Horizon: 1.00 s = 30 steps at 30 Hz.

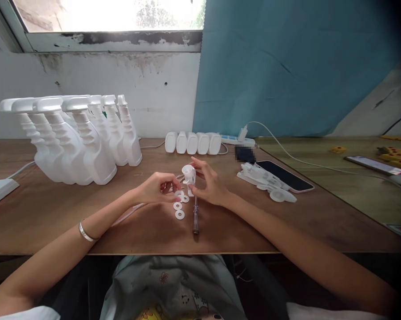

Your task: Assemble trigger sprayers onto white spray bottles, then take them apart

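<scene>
My right hand (209, 183) has its fingers closed round a small white plastic sprayer part (188, 174), with a round cup-like end turned up. To its left, my left hand (160, 187) is bent into a pinch, its fingertips on a flat white ring washer (179, 194). More washers lie on the table just below: one washer (185, 198) by the sprayer part, and another washer (179, 214) nearer the front edge. Beneath my right hand a screwdriver (196, 220) with a clear purplish handle points away from me; its tip is hidden.
White spray bottles (97, 160) stand in a group at the left. Behind my hands is a row of white sprayer covers (192, 143). To the right lie clear plastic pieces (267, 181), a phone (287, 176) and a power strip (236, 140) with a cable.
</scene>
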Each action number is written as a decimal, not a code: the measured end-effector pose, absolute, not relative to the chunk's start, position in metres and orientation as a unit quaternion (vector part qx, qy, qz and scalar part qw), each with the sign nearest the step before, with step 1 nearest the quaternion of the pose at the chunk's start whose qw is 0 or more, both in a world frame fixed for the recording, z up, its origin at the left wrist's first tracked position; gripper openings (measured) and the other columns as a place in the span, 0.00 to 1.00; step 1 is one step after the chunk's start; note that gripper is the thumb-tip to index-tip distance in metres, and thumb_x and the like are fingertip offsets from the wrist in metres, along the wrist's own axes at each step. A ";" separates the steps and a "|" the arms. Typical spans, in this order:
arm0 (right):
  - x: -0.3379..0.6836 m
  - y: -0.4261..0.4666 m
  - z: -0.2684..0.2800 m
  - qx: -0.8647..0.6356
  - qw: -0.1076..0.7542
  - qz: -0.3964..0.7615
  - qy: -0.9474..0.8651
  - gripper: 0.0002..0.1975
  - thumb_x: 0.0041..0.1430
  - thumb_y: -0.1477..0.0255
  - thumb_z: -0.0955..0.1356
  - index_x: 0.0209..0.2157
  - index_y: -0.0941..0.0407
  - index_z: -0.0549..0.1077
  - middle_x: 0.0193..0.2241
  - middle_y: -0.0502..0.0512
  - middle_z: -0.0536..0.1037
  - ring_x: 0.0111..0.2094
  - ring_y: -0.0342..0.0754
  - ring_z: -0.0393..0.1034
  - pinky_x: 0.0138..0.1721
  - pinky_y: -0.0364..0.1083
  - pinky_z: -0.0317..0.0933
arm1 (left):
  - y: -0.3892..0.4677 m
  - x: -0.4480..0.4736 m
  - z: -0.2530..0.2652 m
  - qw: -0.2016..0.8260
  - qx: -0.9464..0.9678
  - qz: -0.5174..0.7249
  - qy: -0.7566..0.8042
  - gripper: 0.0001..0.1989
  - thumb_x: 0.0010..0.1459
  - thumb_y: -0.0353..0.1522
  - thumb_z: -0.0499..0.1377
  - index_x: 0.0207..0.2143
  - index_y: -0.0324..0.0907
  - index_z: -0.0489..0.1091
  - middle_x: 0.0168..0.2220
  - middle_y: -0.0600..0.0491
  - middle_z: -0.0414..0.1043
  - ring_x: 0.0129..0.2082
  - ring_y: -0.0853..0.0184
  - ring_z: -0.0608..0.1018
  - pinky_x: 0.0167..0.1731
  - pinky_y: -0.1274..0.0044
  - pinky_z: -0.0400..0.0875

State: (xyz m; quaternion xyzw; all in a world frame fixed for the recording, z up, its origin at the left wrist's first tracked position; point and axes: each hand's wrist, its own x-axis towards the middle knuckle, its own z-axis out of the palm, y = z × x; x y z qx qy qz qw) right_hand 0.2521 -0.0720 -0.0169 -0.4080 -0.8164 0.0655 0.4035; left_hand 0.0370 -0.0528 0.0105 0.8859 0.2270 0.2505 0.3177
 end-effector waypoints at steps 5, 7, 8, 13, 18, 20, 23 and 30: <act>0.249 -0.078 -0.019 -0.339 0.392 0.050 -0.854 0.36 0.50 0.67 0.65 0.58 0.57 0.45 0.50 0.62 0.63 0.52 0.50 0.60 0.52 0.53 0.58 | -0.060 0.039 0.015 0.289 0.832 0.420 0.220 0.11 0.47 0.34 0.63 0.30 0.37 0.67 0.26 0.56 0.63 0.21 0.77 0.62 0.20 0.82 0.58; 0.247 -0.080 -0.020 -0.326 0.385 0.045 -0.862 0.36 0.49 0.67 0.66 0.57 0.57 0.46 0.50 0.63 0.63 0.52 0.51 0.60 0.52 0.53 0.58 | -0.061 0.041 0.014 0.271 0.824 0.448 0.214 0.10 0.47 0.34 0.63 0.30 0.38 0.67 0.27 0.55 0.63 0.21 0.77 0.62 0.19 0.82 0.58; 0.246 -0.080 -0.020 -0.324 0.382 0.044 -0.865 0.36 0.49 0.67 0.66 0.57 0.58 0.46 0.50 0.63 0.64 0.52 0.51 0.61 0.52 0.53 0.58 | -0.062 0.041 0.012 0.257 0.826 0.455 0.212 0.10 0.47 0.34 0.63 0.30 0.38 0.67 0.28 0.55 0.63 0.21 0.77 0.63 0.20 0.82 0.59; 0.245 -0.082 -0.021 -0.311 0.388 0.031 -0.867 0.33 0.50 0.67 0.66 0.55 0.58 0.48 0.50 0.64 0.64 0.51 0.51 0.61 0.51 0.53 0.60 | -0.059 0.043 0.006 0.180 0.852 0.446 0.207 0.10 0.50 0.35 0.61 0.35 0.40 0.70 0.32 0.54 0.63 0.22 0.77 0.63 0.22 0.82 0.61; 0.244 -0.080 -0.021 -0.252 0.430 -0.009 -0.867 0.31 0.49 0.70 0.67 0.54 0.56 0.51 0.48 0.63 0.65 0.50 0.51 0.62 0.47 0.52 0.63 | -0.055 0.041 0.003 0.150 0.859 0.450 0.193 0.11 0.51 0.35 0.61 0.37 0.41 0.68 0.34 0.53 0.64 0.24 0.76 0.64 0.23 0.82 0.63; 0.243 -0.080 -0.021 -0.217 0.448 -0.025 -0.867 0.31 0.48 0.70 0.67 0.53 0.55 0.53 0.46 0.62 0.66 0.49 0.52 0.62 0.46 0.52 0.64 | -0.053 0.040 0.002 0.135 0.865 0.454 0.166 0.13 0.49 0.35 0.62 0.37 0.40 0.67 0.35 0.52 0.64 0.26 0.75 0.66 0.24 0.81 0.64; 0.242 -0.081 -0.019 -0.182 0.465 -0.036 -0.866 0.27 0.48 0.71 0.68 0.50 0.53 0.56 0.44 0.60 0.66 0.46 0.51 0.64 0.43 0.51 0.65 | -0.052 0.040 0.000 0.117 0.879 0.442 0.138 0.13 0.48 0.34 0.63 0.37 0.40 0.67 0.36 0.50 0.65 0.31 0.72 0.69 0.29 0.79 0.67; 0.240 -0.083 -0.018 -0.178 0.455 -0.052 -0.871 0.21 0.47 0.70 0.69 0.42 0.52 0.58 0.41 0.58 0.65 0.43 0.50 0.65 0.39 0.50 0.66 | -0.057 0.042 -0.001 0.081 0.883 0.450 0.103 0.12 0.50 0.32 0.61 0.38 0.41 0.66 0.38 0.49 0.67 0.35 0.70 0.72 0.34 0.77 0.69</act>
